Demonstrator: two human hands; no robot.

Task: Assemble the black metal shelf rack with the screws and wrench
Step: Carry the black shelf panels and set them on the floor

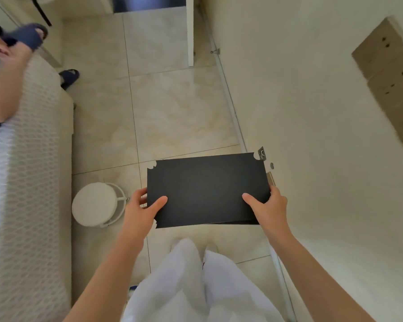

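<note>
Black shelf panel (pixel 207 189): held level above the tiled floor (pixel 172 108), ahead of the standing person's legs and close to the wall (pixel 312 112). Left hand (pixel 141 206) clasps its left edge with the thumb on top. Right hand (pixel 268 205) clasps the right edge likewise. White round stool (pixel 93 203) stands just left, and the bed (pixel 28 182) lies beyond.

Stool (pixel 93 203) left of panel (pixel 207 189), wall (pixel 323 135) right
</note>
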